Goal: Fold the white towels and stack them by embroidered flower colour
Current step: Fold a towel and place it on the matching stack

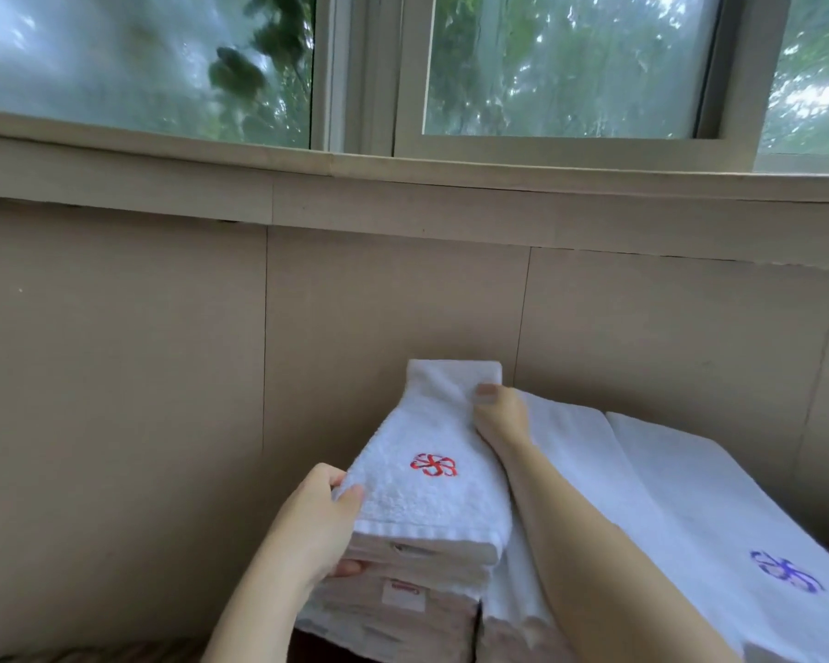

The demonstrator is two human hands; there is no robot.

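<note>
Below the window (546, 64), the left hand (317, 523) is gripping the red-flower towel (431, 504) at its near corner atop the left stack (403, 610), and the right hand (501, 413) is pinching its far edge (blue-flower stack (714, 528) lying right). Stacking seems in hand; squaring edges comes next.

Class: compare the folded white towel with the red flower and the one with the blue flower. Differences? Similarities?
The folded white terry towel with the red embroidered flower sits at the left; the folded white terry towel with the blue embroidered flower sits at the right. The left hand and right hand grip the red-flower towel; no hand touches the blue-flower towel. Both are white, folded, flower up.
</note>
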